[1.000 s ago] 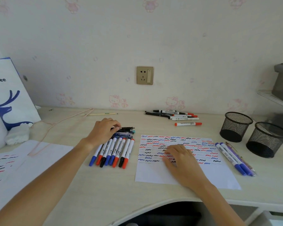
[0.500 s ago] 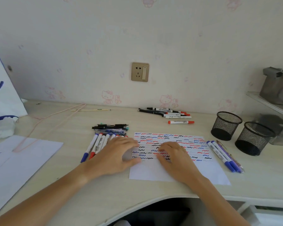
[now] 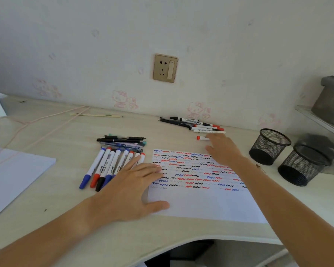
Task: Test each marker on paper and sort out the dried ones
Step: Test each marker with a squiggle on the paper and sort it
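Markers first: the red-capped white plastic marker lying by itself at about 1 o'clock from the scribbled white test sheet is what we're going for now. A second ago our right hand was flat on the sheet; now it's off the paper and reaching up toward that marker, fingers spread and relaxed, holding nothing, fingertips right beside it or just covering its far end, can't tell which. Our left hand has come off the fanned row of blue-, red- and black-capped white markers at 9 o'clock and now lies flat, fingers straight, pinning the sheet's left edge. So we'd guess the next test is about to start, paper held steady. The sheet is thin and matte, packed with wavy blue, red and black squiggles up top, blank at the bottom. The markers are smooth slim cylinders, so they'll probably roll if nudged. More sit in a loose pile of black and white markers at 12 o'clock by the wall. Two black wire-mesh cups stand at 3 o'clock, looking empty.
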